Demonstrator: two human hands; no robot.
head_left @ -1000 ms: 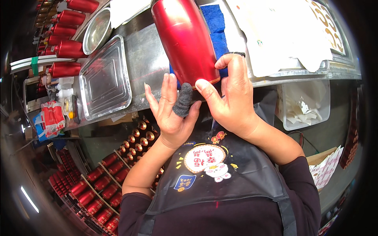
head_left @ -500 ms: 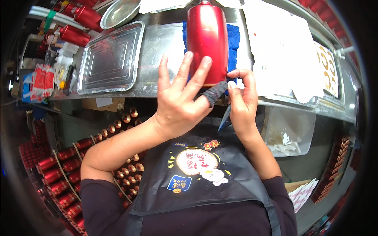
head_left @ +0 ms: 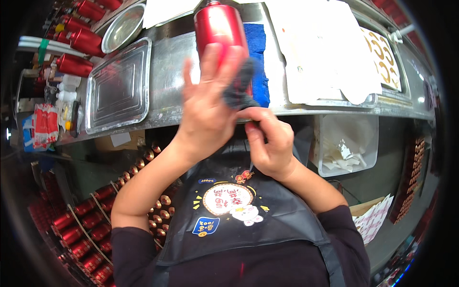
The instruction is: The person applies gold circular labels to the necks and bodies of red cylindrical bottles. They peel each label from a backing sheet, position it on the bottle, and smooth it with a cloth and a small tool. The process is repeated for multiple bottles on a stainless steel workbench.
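Observation:
A glossy red bottle (head_left: 221, 24) lies on its side on a blue cloth (head_left: 258, 62), its base toward me. Over its near end my left hand (head_left: 206, 110) rests with fingers stretched and spread, smeared by motion. Dark grey knit covers (head_left: 241, 86) wrap the digits on that hand's right side. Close beside it, at the table's front edge, my right hand (head_left: 272, 143) is closed, thumb and bent forefinger nearly together. Whatever lies between those fingertips is too small to make out. The bottle's base is hidden behind my hands.
Left of the bottle lies a clear rectangular tray lid (head_left: 119, 86), with a metal bowl (head_left: 123, 28) behind it. White sheets (head_left: 325, 57) cover the right side, near gold curved decals (head_left: 385, 62). Below stand a bin of scraps (head_left: 346, 148) and racked red bottles (head_left: 91, 220).
Both hands have shifted toward the bottle's near end, the right hand lower and closer to the left. The whole view has swung, so the bottle appears farther left and higher.

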